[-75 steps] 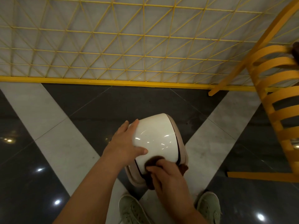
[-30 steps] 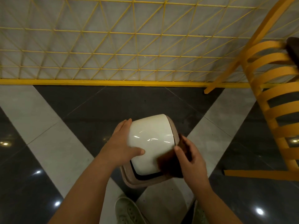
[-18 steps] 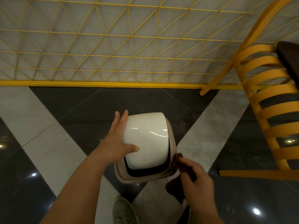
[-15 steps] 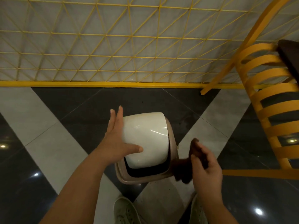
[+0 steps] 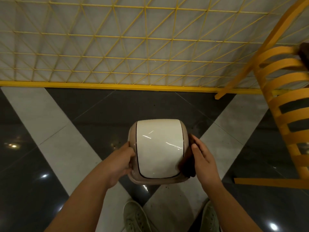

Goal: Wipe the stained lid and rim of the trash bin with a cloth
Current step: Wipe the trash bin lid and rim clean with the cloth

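Two hands on trash bin (image 5: 132, 134) standing on floor (image 5: 55, 131) near yellow chair (image 5: 284, 114) | white lid (image 5: 158, 148) closed | left hand (image 5: 119, 162) grips bin's left rim | right hand (image 5: 203, 159) presses brown cloth (image 5: 187, 166) flat-fingered against right rim

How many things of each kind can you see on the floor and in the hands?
Trash bin: 1
Brown cloth: 1
Hands: 2, left hand, right hand
Shoes: 2, left shoe, right shoe
Yellow chair: 1
Total: 7
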`<state>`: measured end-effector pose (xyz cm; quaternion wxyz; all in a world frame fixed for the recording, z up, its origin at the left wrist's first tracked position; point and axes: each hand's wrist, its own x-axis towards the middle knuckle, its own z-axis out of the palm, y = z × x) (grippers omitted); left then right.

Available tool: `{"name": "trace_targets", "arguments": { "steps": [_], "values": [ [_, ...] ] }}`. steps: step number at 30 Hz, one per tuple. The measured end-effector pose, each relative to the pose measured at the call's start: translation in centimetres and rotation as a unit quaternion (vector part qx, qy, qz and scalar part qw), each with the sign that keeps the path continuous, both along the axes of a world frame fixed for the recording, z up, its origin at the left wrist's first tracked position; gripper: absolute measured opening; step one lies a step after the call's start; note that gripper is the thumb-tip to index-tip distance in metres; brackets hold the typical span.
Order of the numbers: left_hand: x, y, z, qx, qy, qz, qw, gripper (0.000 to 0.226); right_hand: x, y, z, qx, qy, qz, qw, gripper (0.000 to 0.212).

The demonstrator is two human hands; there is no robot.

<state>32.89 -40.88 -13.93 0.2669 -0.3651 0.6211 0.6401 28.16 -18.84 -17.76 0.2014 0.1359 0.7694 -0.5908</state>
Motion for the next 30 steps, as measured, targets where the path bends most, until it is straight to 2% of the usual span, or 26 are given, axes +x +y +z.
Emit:
{"name": "trace_targets", "arguments": {
  "steps": [7,15,23,30],
  "values": [
    [-1.7,0.3,-0.3,-0.001,0.05,-0.031,0.998,0.067,-1.3,-0.2,-0.3,-0.003,0.016,-0.036,0.999,0.037],
    [-3.3,0.3,-1.6,-0.01,0.057,-0.026,0.998,0.074,-4.2,-0.4,-0.7,0.029,0.016,-0.03,0.999,0.038],
    [-3.3,0.4,-1.9,-0.009,0.064,-0.039,0.997,0.075,-4.0,-0.4,-0.6,0.021,0.007,-0.035,0.999,0.038],
    [-3.0,0.5,-1.5,-0.001,0.047,-0.034,0.998,0.084,-3.6,0.0,0.6,0.021,0.001,-0.094,0.995,0.037]
  ]
}}
